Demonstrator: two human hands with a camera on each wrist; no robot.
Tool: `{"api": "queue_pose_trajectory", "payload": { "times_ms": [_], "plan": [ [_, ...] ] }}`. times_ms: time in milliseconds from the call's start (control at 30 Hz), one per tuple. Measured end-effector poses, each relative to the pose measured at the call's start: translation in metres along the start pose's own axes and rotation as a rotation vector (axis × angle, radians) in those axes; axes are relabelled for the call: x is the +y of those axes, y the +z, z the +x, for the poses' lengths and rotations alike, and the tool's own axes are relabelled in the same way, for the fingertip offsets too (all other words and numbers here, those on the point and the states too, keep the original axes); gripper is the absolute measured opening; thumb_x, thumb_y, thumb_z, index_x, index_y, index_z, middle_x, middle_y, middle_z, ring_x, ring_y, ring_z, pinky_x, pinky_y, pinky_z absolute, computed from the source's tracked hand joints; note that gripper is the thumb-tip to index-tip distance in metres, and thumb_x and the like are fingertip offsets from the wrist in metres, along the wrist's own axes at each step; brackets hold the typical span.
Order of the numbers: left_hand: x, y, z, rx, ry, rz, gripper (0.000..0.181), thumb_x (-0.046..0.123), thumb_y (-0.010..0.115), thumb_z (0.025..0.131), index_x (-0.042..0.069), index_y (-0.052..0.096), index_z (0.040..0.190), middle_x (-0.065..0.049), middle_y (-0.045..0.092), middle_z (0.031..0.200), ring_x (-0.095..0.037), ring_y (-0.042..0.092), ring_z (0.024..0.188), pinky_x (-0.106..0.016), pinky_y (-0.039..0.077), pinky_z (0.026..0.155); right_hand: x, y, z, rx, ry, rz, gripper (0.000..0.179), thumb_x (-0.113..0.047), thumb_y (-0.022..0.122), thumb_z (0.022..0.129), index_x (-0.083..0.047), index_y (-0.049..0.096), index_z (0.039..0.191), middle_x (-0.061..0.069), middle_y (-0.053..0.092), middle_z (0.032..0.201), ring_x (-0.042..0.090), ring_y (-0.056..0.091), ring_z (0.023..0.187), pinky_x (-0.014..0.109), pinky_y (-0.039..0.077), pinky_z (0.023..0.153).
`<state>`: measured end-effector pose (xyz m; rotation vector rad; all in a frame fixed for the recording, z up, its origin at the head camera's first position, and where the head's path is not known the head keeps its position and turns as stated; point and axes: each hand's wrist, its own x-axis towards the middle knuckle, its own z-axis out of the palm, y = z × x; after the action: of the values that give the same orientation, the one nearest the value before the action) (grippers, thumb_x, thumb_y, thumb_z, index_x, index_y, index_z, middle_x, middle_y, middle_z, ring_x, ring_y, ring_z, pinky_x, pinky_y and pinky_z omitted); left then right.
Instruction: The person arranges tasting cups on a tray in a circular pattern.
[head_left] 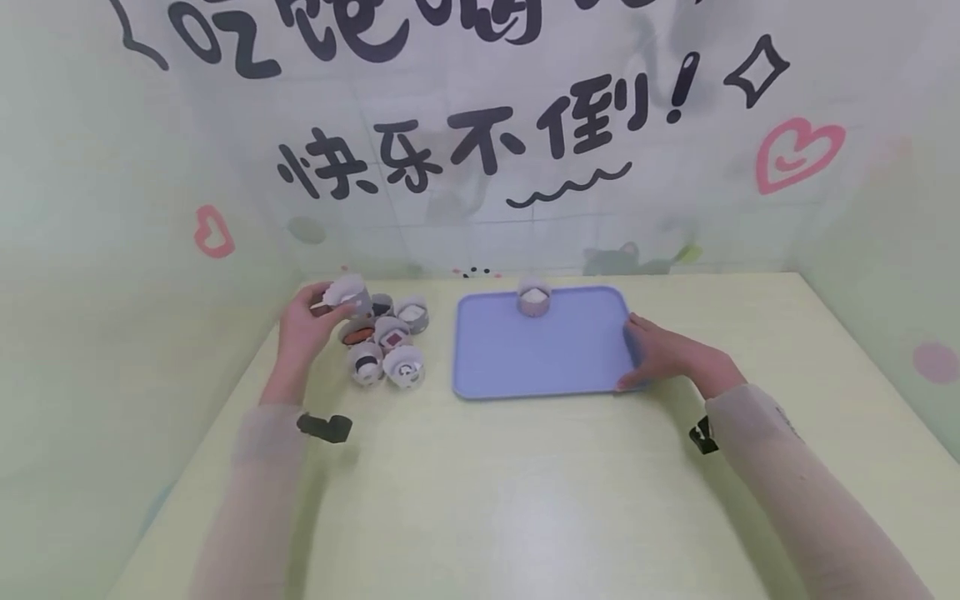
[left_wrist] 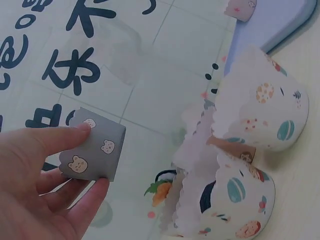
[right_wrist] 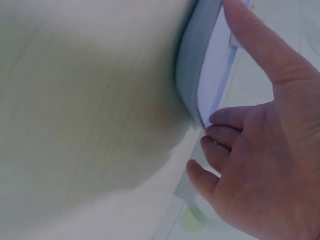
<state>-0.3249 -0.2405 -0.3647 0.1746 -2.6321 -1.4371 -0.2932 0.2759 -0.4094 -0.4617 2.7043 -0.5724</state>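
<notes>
In the head view, my left hand (head_left: 302,327) pinches a paper baking cup (head_left: 358,298) above a cluster of similar cups. The left wrist view shows this cup (left_wrist: 102,146) as grey with bear faces, between thumb and fingers, its contents hidden. Clustered cups (head_left: 406,367) bear food pictures and hold small items, including a dark one (head_left: 367,364) and a reddish-brown one (head_left: 362,335). My right hand (head_left: 663,350) holds the right end of a blue tray (head_left: 517,358), thumb by the near corner and fingers toward the far corner. One cup (head_left: 534,303) stands at the tray's back edge.
The pale wooden table (head_left: 480,483) extends in front of the tray. Behind it rises a whitish wall covering (head_left: 465,242) with dark lettering and pink hearts. A greenish side wall (head_left: 112,333) borders the left.
</notes>
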Motion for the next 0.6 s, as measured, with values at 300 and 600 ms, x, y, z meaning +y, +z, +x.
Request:
{"api": "queue_pose_trajectory", "payload": {
  "times_ms": [300, 600],
  "plan": [
    [0.02, 0.025, -0.006, -0.105, 0.072, -0.022, 0.065, 0.03, 0.07, 0.094, 0.009, 0.043, 0.148, -0.015, 0.05, 0.15, -0.03, 0.056, 0.129, -0.024, 0.057, 0.086, 0.013, 0.005, 0.004, 0.086, -0.069, 0.049, 0.11, -0.044, 0.077, 0.084, 0.016, 0.014, 0.152, 0.039, 0.008, 0.159, 0.054, 0.011, 0.148, 0.062, 0.015, 0.122],
    [0.041, 0.057, -0.009, -0.177, 0.115, -0.067, 0.062, 0.026, 0.072, 0.092, 0.009, 0.047, 0.145, -0.014, 0.053, 0.147, -0.032, 0.058, 0.128, -0.052, 0.053, 0.1, 0.011, 0.01, 0.01, 0.079, -0.076, 0.096, 0.121, -0.043, 0.083, 0.078, 0.015, 0.009, 0.152, 0.037, 0.003, 0.16, 0.054, 0.008, 0.149, 0.063, 0.013, 0.122]
  ]
}}
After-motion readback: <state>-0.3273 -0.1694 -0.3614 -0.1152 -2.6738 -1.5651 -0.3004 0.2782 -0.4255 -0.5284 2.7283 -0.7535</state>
